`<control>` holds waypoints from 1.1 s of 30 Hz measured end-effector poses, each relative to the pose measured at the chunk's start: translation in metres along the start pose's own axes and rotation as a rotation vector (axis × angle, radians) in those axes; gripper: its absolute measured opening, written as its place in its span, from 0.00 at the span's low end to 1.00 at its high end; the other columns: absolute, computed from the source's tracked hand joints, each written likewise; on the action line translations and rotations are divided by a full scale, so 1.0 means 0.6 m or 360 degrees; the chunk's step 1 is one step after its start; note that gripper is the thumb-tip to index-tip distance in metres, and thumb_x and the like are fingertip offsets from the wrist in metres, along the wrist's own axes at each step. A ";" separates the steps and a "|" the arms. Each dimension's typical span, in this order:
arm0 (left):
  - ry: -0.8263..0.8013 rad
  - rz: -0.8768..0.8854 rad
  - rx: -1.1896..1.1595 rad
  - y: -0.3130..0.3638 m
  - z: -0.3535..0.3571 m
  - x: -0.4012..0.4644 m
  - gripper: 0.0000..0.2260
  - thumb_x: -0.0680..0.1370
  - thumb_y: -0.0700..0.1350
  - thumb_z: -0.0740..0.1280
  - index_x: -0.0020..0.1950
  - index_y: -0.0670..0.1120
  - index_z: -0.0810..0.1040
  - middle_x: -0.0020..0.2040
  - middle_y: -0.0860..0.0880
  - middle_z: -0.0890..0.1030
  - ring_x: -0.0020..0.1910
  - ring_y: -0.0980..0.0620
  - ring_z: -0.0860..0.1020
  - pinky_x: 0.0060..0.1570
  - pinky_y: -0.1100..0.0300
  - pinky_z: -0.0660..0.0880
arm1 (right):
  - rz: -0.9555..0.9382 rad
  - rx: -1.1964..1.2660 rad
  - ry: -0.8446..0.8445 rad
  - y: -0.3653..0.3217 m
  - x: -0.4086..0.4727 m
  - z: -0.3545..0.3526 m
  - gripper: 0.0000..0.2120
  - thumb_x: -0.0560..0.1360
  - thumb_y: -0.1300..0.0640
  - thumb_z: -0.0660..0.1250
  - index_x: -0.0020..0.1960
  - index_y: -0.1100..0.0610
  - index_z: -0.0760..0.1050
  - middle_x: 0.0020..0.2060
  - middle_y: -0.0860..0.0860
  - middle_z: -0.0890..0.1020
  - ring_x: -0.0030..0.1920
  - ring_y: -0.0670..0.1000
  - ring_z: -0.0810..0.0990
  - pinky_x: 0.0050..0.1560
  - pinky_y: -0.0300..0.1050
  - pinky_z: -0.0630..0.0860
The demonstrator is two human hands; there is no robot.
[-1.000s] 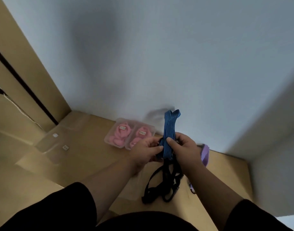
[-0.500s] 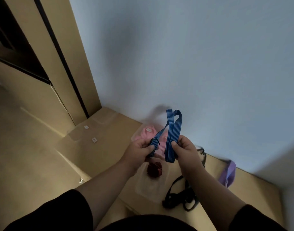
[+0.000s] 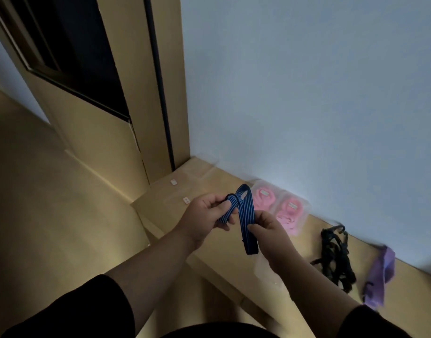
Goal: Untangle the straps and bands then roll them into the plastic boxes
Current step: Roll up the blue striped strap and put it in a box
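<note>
Two hands work one band just above the near edge of the wooden table (image 3: 160,215). The left hand (image 3: 205,215) has its fingers curled round one end of the blue striped band (image 3: 245,213), thumb pressing it against the forefinger, and a small loop stands up beside the knuckles. The right hand (image 3: 270,234) pinches the other run lower down, with the free end hanging past its thumb. Held this way, the band is folded over itself in the air, clear of the table.

My reading is that this is the rolling step for this band: it looks free of the others, and the first turn is being formed. The next move calls for the left hand to keep the loop tight while the right feeds the length round it, then for a box to take the coil.

Under the right wrist lies what seems to be one clear plastic box (image 3: 268,272), though it is faint and I cannot see its contents. Right of it sits one tangle of black straps (image 3: 336,262), still knotted, and beyond that one purple band (image 3: 380,272), loose. Further back, against the wall (image 3: 307,81), two clear boxes (image 3: 304,211) each hold a rolled pink band (image 3: 263,198). Two small white labels (image 3: 186,200) lie on the table's left part, near the door frame (image 3: 141,93).
</note>
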State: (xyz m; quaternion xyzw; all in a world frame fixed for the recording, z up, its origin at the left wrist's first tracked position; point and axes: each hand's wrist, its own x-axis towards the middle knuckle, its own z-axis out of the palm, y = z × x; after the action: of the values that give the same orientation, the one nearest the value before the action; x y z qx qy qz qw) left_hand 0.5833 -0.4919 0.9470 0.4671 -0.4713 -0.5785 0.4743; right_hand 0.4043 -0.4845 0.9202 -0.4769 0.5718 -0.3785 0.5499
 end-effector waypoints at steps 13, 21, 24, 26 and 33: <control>-0.0241 0.0052 0.0030 0.034 -0.105 -0.075 0.08 0.82 0.37 0.63 0.52 0.46 0.81 0.44 0.44 0.85 0.41 0.46 0.83 0.38 0.54 0.79 | 0.0110 -0.0126 0.0285 0.024 -0.051 0.141 0.16 0.79 0.67 0.64 0.64 0.54 0.72 0.50 0.55 0.82 0.49 0.52 0.81 0.46 0.45 0.77; -0.0395 0.0035 0.0019 0.028 -0.117 -0.089 0.06 0.82 0.38 0.64 0.53 0.43 0.80 0.44 0.44 0.85 0.41 0.46 0.83 0.35 0.56 0.78 | -0.0287 -0.0282 0.0174 0.012 -0.096 0.168 0.11 0.77 0.66 0.67 0.57 0.55 0.76 0.48 0.53 0.83 0.52 0.54 0.82 0.56 0.50 0.80; -0.0391 0.0005 -0.0058 0.019 -0.114 -0.094 0.06 0.81 0.37 0.64 0.53 0.42 0.81 0.43 0.43 0.85 0.38 0.46 0.82 0.32 0.57 0.77 | -0.0469 -0.0108 -0.0009 -0.006 -0.111 0.179 0.13 0.76 0.74 0.62 0.59 0.64 0.74 0.47 0.57 0.80 0.49 0.52 0.80 0.55 0.48 0.78; -0.0361 -0.0015 -0.0141 0.018 -0.113 -0.096 0.05 0.81 0.37 0.65 0.53 0.42 0.81 0.41 0.42 0.85 0.37 0.46 0.82 0.32 0.56 0.77 | -0.0551 -0.0051 -0.0067 -0.011 -0.114 0.184 0.15 0.75 0.78 0.60 0.59 0.66 0.72 0.45 0.61 0.76 0.48 0.52 0.77 0.53 0.49 0.78; -0.0321 -0.0155 -0.0192 0.017 -0.112 -0.093 0.10 0.79 0.37 0.68 0.60 0.41 0.77 0.41 0.38 0.83 0.31 0.47 0.78 0.30 0.55 0.76 | -0.0502 0.0058 0.0150 -0.019 -0.115 0.170 0.12 0.79 0.72 0.58 0.56 0.62 0.76 0.45 0.59 0.83 0.44 0.54 0.81 0.52 0.51 0.80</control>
State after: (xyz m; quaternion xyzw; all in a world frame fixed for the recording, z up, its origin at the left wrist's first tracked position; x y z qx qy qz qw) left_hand 0.6569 -0.4446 0.9546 0.3997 -0.4577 -0.6722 0.4230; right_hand 0.5025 -0.4117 0.9387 -0.5323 0.5080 -0.4925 0.4647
